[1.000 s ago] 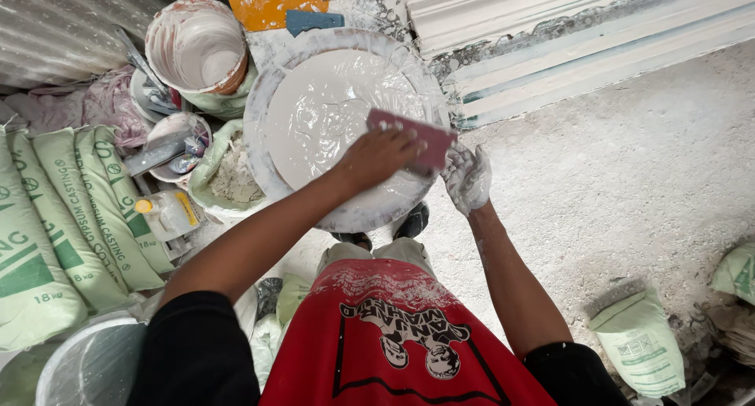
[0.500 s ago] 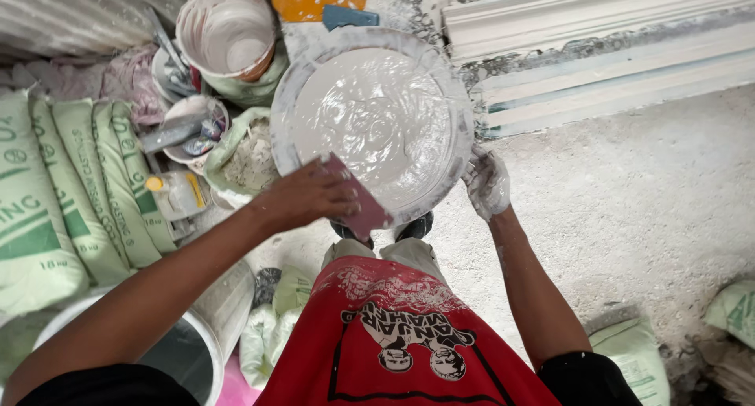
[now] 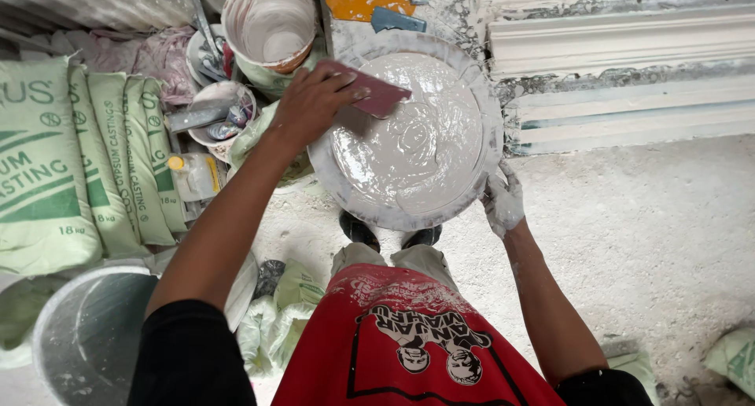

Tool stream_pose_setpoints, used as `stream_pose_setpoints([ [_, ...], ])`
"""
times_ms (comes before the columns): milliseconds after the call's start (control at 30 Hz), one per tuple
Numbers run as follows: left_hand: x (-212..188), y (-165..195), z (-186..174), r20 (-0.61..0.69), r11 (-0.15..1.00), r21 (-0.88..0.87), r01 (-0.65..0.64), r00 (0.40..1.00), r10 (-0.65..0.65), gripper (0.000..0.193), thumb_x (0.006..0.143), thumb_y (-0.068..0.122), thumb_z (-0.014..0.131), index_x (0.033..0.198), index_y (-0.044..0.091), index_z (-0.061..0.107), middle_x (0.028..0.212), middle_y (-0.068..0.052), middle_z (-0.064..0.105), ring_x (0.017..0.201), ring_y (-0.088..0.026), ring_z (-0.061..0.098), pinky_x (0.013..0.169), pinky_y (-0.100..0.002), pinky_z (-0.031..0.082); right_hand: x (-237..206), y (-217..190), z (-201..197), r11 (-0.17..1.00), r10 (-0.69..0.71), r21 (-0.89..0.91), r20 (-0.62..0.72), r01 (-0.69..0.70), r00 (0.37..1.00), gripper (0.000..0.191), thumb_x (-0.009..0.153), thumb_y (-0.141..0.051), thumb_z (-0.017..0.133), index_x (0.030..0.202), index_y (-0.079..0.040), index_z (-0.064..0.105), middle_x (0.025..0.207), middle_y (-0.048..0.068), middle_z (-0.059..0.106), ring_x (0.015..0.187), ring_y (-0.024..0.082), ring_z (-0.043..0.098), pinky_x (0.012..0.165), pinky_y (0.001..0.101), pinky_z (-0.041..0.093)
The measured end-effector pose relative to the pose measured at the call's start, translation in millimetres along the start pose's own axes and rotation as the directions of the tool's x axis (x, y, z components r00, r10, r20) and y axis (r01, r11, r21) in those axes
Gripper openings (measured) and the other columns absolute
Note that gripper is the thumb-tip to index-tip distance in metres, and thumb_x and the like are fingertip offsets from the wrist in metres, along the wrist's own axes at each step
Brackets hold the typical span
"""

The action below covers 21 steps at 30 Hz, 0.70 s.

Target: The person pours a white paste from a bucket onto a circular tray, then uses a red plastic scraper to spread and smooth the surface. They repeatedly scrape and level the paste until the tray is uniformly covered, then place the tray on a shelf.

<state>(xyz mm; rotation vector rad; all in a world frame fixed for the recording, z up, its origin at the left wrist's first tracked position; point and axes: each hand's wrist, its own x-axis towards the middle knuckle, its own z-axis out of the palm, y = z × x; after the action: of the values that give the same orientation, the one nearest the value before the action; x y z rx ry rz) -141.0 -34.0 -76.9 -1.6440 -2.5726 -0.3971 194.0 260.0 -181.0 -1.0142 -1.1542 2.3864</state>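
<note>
A round mould (image 3: 409,139) filled with wet grey-white plaster lies just ahead of the person's feet. Its surface is glossy, with smear marks and a faint raised pattern near the middle; its rim is crusted white.

The left hand (image 3: 314,103) reaches in from the mould's left side, arm stretched long, palm down. Its fingers (image 3: 342,80) are closed on a flat dark-red scraper (image 3: 377,95), which lies tilted on the plaster at the mould's upper left. The right hand (image 3: 503,202), coated in white plaster, is at the mould's lower right edge, fingers curled onto the rim and gripping it.

Left of the mould, a row of pale green sacks (image 3: 86,162) stands side by side, each with darker green bands and print. Between the sacks and the mould sits a small bottle (image 3: 193,178) with a yellow cap. Above the mould's left edge stands a plaster-smeared bucket (image 3: 270,25), and beside that a bowl (image 3: 220,111) holding tools. Beyond the mould's top edge lie an orange sheet (image 3: 354,1) and a blue scraper (image 3: 397,18). To the mould's right run long white cornice mouldings (image 3: 621,36). Well below and left of the mould is a grey bucket (image 3: 90,335). Another green sack (image 3: 735,359) lies far to the mould's lower right.
</note>
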Motion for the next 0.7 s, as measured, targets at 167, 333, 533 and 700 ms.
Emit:
stream_pose_setpoints([
  [167,77,15,18,-0.022,0.972,-0.086,-0.217,0.976,0.216,0.038,0.096,0.010,0.063,0.121,0.035,0.078,0.137,0.005,0.069,0.133,-0.021,0.053,0.112,-0.046,0.040,9,-4,8,0.996,-0.071,0.054,-0.073,0.075,0.995,0.050,0.100,0.000,0.058,0.147,-0.010,0.043,0.116,0.007,0.070,0.097,0.014,0.070,0.080,0.0271,0.061],
  [333,137,32,25,0.037,0.952,-0.063,-0.299,0.953,0.302,0.027,0.100,0.020,0.062,0.111,0.034,0.082,0.131,0.010,0.070,0.127,-0.020,0.053,0.113,-0.048,0.038,20,-9,10,0.989,-0.123,0.047,-0.233,0.138,0.965,0.041,0.102,0.000,0.057,0.140,-0.001,0.043,0.119,0.013,0.069,0.099,0.015,0.071,0.081,0.0262,0.058],
  [533,170,20,39,0.044,0.841,0.047,-0.539,0.842,0.538,0.031,0.098,0.018,0.061,0.125,0.027,0.076,0.144,0.007,0.065,0.138,-0.021,0.052,0.118,-0.046,0.038,10,1,-3,0.978,-0.012,-0.196,-0.375,-0.067,0.927,0.034,0.102,-0.004,0.053,0.135,-0.001,0.047,0.111,0.007,0.065,0.089,0.013,0.068,0.082,0.0280,0.063],
  [700,177,6,57,0.078,0.763,0.253,-0.594,0.799,0.596,0.032,0.095,0.016,0.064,0.124,0.026,0.072,0.151,0.008,0.059,0.142,-0.020,0.053,0.124,-0.047,0.036,14,10,-7,0.986,-0.116,-0.151,-0.269,0.077,0.956,0.039,0.105,-0.004,0.055,0.143,-0.001,0.049,0.103,0.007,0.063,0.083,0.010,0.059,0.074,0.0271,0.056],
])
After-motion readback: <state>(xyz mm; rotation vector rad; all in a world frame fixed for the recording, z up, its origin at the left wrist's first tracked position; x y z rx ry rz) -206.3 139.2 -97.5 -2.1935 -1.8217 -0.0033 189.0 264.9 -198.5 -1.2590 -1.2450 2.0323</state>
